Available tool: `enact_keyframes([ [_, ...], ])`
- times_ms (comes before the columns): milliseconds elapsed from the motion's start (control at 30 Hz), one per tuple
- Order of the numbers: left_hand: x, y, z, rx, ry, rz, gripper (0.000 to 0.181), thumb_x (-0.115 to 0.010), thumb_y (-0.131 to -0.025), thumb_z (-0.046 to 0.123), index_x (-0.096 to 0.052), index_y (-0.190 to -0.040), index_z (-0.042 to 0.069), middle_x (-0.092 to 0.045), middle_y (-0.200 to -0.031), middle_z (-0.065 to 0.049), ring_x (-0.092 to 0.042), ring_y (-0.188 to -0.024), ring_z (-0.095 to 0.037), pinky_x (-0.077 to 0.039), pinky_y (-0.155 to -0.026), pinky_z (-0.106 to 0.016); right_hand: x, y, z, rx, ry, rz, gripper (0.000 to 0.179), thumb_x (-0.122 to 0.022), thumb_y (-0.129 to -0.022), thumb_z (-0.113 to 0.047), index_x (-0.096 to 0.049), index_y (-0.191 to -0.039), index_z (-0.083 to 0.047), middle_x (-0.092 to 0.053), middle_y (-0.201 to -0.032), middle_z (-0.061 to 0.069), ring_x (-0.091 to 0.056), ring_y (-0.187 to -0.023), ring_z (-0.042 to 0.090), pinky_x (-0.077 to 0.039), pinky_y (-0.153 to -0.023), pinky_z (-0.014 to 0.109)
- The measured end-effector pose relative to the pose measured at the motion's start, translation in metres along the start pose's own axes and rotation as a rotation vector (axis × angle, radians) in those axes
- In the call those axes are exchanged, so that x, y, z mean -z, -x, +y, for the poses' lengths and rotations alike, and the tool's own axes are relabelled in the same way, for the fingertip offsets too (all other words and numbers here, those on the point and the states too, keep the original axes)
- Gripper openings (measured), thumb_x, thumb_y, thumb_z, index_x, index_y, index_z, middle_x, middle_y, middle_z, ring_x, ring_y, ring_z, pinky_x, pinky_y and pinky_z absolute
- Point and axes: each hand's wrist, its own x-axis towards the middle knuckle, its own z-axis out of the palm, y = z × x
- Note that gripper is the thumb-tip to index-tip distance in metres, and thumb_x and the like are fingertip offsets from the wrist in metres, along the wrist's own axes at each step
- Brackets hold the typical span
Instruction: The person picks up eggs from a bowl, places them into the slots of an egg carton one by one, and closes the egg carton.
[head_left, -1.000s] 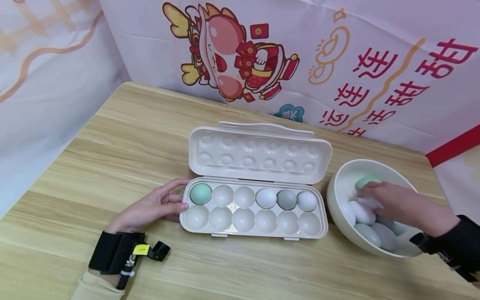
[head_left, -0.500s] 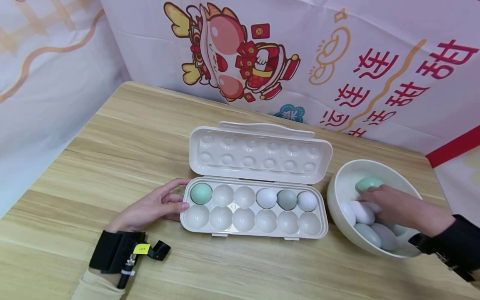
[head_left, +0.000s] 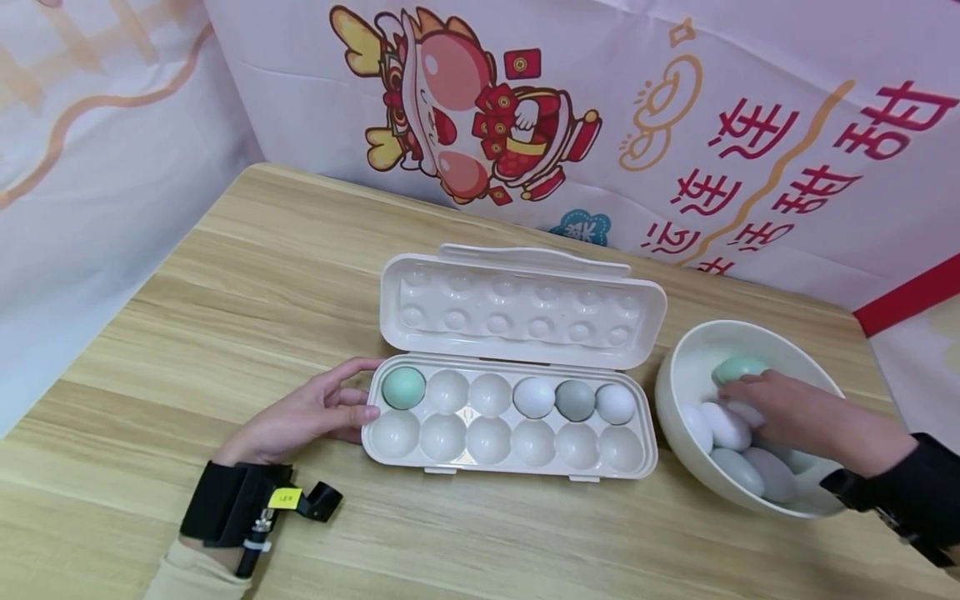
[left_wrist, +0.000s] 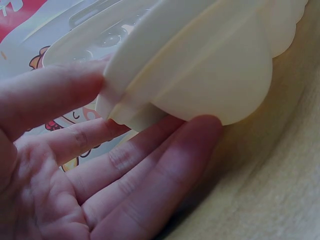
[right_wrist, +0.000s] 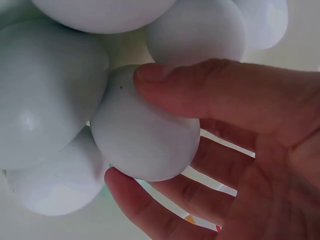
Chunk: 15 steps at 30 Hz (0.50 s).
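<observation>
A cream egg box (head_left: 489, 440) stands with its lid raised on the table. At its left end my left hand (head_left: 307, 412) grips the rim, thumb on top and fingertips under the cups in the left wrist view. The back row holds a green egg (head_left: 403, 388) at far left and a white egg (head_left: 535, 397), a grey egg (head_left: 575, 401) and another white egg (head_left: 615, 404) at right. My right hand (head_left: 810, 417) is inside a cream bowl (head_left: 678, 375). Its thumb and fingers pinch a pale egg (right_wrist: 142, 130), seen clearly in the right wrist view.
Several white and grey eggs lie in the bowl, such as a grey egg (head_left: 737, 469), with a green egg (head_left: 738, 367) at its back wall. The bowl stands close to the box's right end. A printed cloth (head_left: 285, 92) hangs behind the wooden table (head_left: 247, 258).
My right hand has shifted slightly right and down within the bowl, uncovering more of the green egg there. My left hand keeps its grip on the egg box.
</observation>
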Motion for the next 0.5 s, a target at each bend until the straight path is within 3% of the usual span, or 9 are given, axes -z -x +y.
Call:
enact_keyframes([
  [300,0.000,0.001,0.001,-0.019,0.017,-0.012,0.063,-0.054,-0.091,0.004,-0.018,-0.141,0.002,-0.062,-0.109,-0.019,-0.063,-0.094,-0.026,-0.056,-0.079,-0.039,0.010,0.009,-0.003,-0.044,0.015,-0.052,0.041,-0.076,-0.070,-0.010,-0.054,-0.105,-0.007,-0.059,-0.086,0.006,-0.047,-0.072,0.022,-0.049,-0.060,0.034],
  [500,0.002,0.001,-0.001,-0.039,0.028,-0.026,0.062,-0.054,-0.091,0.003,-0.018,-0.141,0.001,-0.064,-0.108,-0.016,-0.063,-0.094,-0.026,-0.056,-0.078,-0.039,0.016,0.014,-0.007,-0.024,0.042,-0.017,0.047,-0.079,-0.066,-0.010,-0.056,-0.107,-0.005,-0.060,-0.097,0.014,-0.050,-0.076,0.024,-0.056,-0.065,0.043],
])
